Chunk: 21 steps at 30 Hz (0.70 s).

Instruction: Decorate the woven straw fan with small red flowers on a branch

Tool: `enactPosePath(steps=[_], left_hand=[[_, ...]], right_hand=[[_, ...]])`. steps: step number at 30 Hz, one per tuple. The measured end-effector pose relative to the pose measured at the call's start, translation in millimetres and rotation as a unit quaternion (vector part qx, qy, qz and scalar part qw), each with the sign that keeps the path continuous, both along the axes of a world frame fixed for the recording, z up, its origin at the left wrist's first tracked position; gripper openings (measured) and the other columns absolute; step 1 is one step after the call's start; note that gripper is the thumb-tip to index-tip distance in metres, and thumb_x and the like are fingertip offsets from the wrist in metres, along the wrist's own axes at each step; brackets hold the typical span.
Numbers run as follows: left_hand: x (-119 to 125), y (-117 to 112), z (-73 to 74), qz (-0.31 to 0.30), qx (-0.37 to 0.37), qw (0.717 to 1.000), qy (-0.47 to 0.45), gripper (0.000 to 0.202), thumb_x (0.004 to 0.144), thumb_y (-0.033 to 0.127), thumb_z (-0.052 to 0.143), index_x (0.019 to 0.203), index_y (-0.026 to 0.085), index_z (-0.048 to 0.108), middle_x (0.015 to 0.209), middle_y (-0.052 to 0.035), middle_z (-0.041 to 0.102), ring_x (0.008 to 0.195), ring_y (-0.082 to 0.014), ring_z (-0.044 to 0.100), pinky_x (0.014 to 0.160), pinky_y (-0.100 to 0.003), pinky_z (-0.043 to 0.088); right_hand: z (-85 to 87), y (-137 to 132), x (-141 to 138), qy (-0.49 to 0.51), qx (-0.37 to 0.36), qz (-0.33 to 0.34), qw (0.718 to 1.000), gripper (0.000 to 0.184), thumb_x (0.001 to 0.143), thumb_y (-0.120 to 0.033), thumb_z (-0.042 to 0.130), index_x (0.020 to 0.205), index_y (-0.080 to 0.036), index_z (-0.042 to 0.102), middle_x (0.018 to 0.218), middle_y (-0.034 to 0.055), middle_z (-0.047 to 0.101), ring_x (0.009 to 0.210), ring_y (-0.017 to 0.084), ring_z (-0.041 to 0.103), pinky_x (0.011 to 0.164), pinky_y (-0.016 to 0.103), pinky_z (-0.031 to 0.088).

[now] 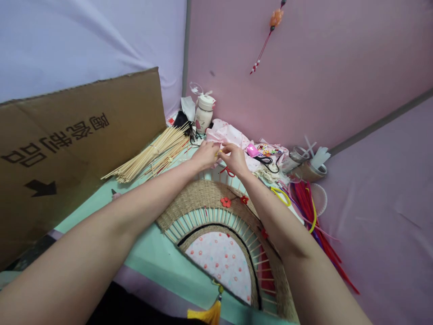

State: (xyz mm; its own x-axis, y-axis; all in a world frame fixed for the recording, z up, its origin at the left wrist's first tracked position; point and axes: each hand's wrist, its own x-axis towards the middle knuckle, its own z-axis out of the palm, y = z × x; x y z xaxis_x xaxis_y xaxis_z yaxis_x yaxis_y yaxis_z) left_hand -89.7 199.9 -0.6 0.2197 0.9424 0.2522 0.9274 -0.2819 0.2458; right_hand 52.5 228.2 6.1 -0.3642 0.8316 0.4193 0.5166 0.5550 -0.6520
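Note:
Both arms reach over a half-round woven fan (189, 203) lying on the pale green table. My left hand (205, 155) is beyond the fan's top edge, fingers closed. Close against it, my right hand (234, 158) has its thumb and fingertips pinched together. Between the two hands shows a small yellow thing (217, 154), too small to name. The fan has thin wooden ribs, red flowers (225, 201), a dotted cloth centre (219, 259) and a yellow tassel (209, 312) at its near edge. A red looped cord (229, 172) lies just below my hands.
Bundled bamboo sticks (155, 151) lie left of my hands, beside a cardboard sheet (84, 131). A white bottle (204, 113) and pink cloth (226, 130) are behind. To the right are cups (311, 171), red pipe cleaners (302, 198) and yellow-handled scissors (282, 195). A beaded cord (270, 29) hangs above.

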Motion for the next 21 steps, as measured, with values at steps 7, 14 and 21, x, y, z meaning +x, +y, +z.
enactPosePath(steps=[7,14,21], left_hand=[[0.5,-10.2,13.2,0.007,-0.013,0.999,0.045,0.040,0.093,0.028,0.037,0.119,0.012,0.064,0.122,-0.0174,0.058,0.119,-0.0316,0.044,0.097,-0.042,0.039],[-14.0,4.9,-0.1,0.094,-0.079,0.992,0.007,0.044,0.093,0.037,0.040,0.125,0.015,0.060,0.125,-0.0173,0.057,0.121,-0.0325,0.045,0.102,-0.042,0.036],[-23.2,7.7,-4.8,0.150,-0.142,0.978,-0.035,0.086,0.057,0.048,0.081,0.130,0.012,0.053,0.137,-0.0239,0.051,0.131,-0.0405,0.040,0.107,-0.054,0.031]], right_hand=[[5.8,1.3,0.6,0.154,-0.312,-0.014,0.937,0.010,0.062,-0.021,0.067,0.057,-0.018,0.059,0.060,-0.0024,0.056,0.070,0.016,0.056,0.071,0.031,0.047],[18.1,7.5,14.6,0.247,-0.378,0.000,0.892,0.020,0.059,-0.032,0.074,0.069,-0.019,0.062,0.078,-0.0012,0.061,0.074,0.010,0.054,0.066,0.023,0.047],[17.0,-0.3,27.5,0.265,-0.383,0.045,0.884,0.041,0.049,-0.044,0.084,0.076,-0.020,0.065,0.079,-0.0002,0.064,0.072,0.010,0.054,0.062,0.021,0.045]])
